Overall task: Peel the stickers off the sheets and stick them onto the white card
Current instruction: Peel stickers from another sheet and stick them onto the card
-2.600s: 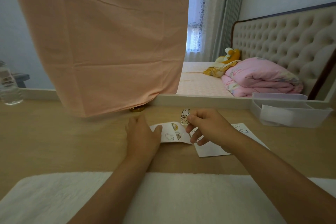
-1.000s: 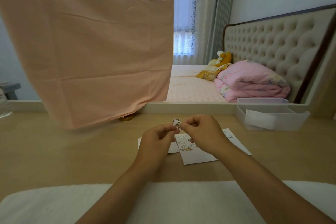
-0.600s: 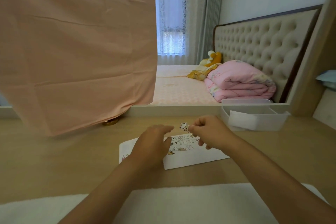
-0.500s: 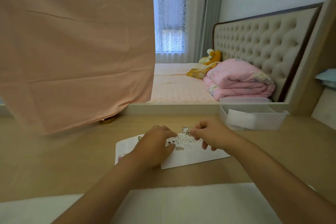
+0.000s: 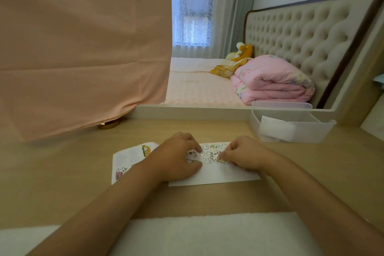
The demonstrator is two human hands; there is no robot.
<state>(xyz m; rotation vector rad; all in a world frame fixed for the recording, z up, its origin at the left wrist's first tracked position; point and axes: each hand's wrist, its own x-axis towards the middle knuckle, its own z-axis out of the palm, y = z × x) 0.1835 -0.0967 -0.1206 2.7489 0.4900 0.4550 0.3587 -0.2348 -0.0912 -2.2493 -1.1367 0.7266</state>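
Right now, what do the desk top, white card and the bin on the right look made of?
Desk top: pale wood-look surface, likely laminate or veneer; faint straight grain, matte, little glare.
White card: thin paper or card, matte; lies flat with crisp edges.
Bin: translucent plastic, frosted; a white pad shows blurred through its wall.

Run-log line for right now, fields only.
left hand: rests on white card | right hand: pinches sticker at card | sticker sheet: beside card | step: placing
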